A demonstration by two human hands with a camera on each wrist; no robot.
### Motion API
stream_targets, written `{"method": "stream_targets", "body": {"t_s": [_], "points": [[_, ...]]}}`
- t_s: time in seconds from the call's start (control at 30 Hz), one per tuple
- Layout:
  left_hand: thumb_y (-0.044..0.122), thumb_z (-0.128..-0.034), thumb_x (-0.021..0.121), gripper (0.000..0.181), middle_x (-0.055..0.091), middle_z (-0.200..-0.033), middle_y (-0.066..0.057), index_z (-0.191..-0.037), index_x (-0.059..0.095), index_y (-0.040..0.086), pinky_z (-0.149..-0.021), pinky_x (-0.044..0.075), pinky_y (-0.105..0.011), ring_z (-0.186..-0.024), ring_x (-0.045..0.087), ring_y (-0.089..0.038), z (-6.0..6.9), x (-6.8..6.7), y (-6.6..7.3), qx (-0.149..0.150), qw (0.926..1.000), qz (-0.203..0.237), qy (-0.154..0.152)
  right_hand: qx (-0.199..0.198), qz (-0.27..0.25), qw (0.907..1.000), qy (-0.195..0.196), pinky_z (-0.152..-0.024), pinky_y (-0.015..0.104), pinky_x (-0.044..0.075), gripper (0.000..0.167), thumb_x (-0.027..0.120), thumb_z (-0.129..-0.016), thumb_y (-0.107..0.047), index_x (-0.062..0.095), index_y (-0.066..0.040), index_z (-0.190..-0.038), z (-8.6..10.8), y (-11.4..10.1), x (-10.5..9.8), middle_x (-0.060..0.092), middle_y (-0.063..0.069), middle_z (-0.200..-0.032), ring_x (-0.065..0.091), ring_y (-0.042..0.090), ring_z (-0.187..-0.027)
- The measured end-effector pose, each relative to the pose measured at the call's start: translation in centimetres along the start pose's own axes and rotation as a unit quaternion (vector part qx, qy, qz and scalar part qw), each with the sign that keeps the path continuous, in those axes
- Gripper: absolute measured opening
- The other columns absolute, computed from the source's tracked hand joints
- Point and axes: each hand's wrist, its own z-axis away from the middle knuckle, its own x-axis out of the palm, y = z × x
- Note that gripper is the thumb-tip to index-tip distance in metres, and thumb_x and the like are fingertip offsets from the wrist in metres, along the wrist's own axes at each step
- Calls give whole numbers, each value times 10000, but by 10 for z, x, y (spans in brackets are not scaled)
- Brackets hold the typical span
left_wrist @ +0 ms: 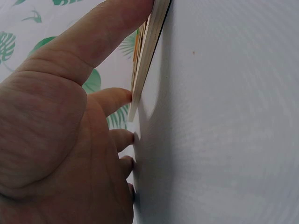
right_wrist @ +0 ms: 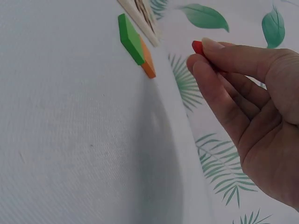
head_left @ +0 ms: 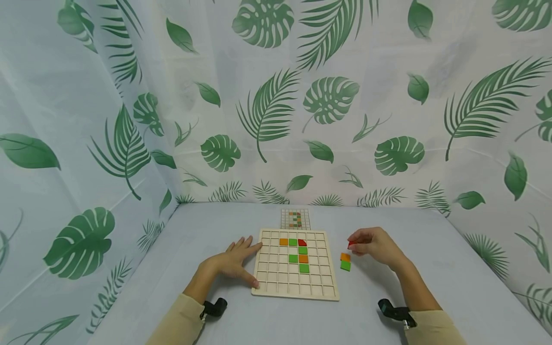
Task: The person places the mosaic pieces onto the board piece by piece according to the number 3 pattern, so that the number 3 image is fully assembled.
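Note:
A light wooden grid board (head_left: 276, 282) lies on the table, with several green, orange and red tiles set in its cells. The left hand (head_left: 235, 262) spreads its fingers along the board's left side; thumb and index finger touch that edge, as the left wrist view also shows. Right of the board, the right hand (head_left: 376, 245) pinches a small red tile (right_wrist: 197, 47) between thumb and fingers, raised above the table. Most of this tile is hidden by the fingertips. Below that hand, an orange tile (head_left: 345, 257) and a green tile (head_left: 345, 266) lie touching each other.
Behind the board lies a small printed card (head_left: 285, 221) with a grid and a coloured pattern. Leaf-printed curtains (head_left: 276, 120) stand at the back and sides of the pale table (head_left: 215, 215). Each wrist wears a black camera mount (head_left: 214, 307).

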Motion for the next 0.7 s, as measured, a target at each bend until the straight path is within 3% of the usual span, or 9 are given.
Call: {"method": "stream_targets", "body": {"t_s": [0.27, 0.47, 0.7], "points": [[692, -675, 869, 1243, 60, -1759, -145, -1669, 255, 270, -1315, 40, -576, -1633, -4, -372, 0, 1, 2, 56, 10000, 2, 4, -482, 96, 9986, 176, -775, 224, 612, 247, 687, -995, -78, 734, 55, -1199, -3, -3, 9, 775, 130, -1009, 723, 242, -845], [676, -688, 871, 1229, 62, -1757, -154, -1669, 259, 261, -1315, 37, -577, -1632, -6, -379, 0, 0, 3, 51, 10000, 7, 15, -531, 153, 9981, 285, -779, 209, 598, 233, 676, -999, -66, 745, 30, -1199, -4, -8, 17, 778, 111, -1027, 722, 229, -858], [667, -690, 876, 1225, 57, -1758, -152, -1668, 261, 260, -1315, 26, -577, -1632, -13, -375, 2, -2, 5, 55, 10000, 58, 9, -512, -296, 9983, 17, -789, 241, 627, 254, 677, -1005, -88, 731, 47, -1213, -7, -22, 28, 780, 127, -1022, 742, 277, -870]]}}
